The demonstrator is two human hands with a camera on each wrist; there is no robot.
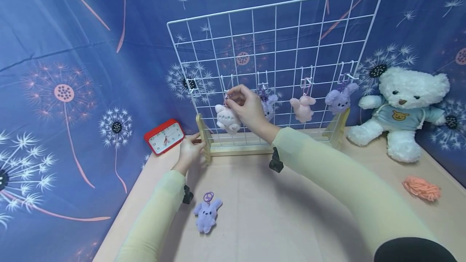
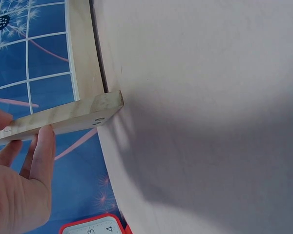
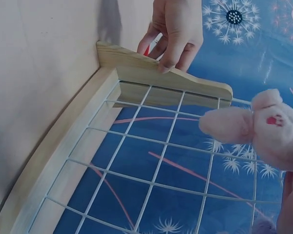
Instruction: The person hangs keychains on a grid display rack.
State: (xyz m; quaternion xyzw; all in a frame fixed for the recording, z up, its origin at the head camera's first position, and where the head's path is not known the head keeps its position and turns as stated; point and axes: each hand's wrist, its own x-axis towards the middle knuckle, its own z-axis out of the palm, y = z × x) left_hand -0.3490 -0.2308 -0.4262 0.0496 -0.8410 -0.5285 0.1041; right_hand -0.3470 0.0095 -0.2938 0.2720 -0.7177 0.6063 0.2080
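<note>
My right hand (image 1: 251, 110) pinches the top of a pale pink plush keychain (image 1: 228, 119) at a hook on the white wire grid (image 1: 275, 5). The plush hangs below the fingertips; in the right wrist view its body (image 3: 278, 134) shows at the right edge, with a small pink paw mark. Down at the left, my left hand (image 1: 190, 151) grips the wooden side piece (image 2: 71, 116) of the grid's stand, thumb and fingers on opposite faces. A purple plush keychain (image 1: 206, 216) with a purple ring lies on the table in front of the stand.
Other hooks carry a purple plush (image 1: 269, 107) partly behind my right hand, a pink plush (image 1: 303, 109) and another purple plush (image 1: 340, 99). A red clock (image 1: 165, 137) stands left of the stand. At right are a white teddy bear (image 1: 404, 140) and peach yarn (image 1: 422, 188).
</note>
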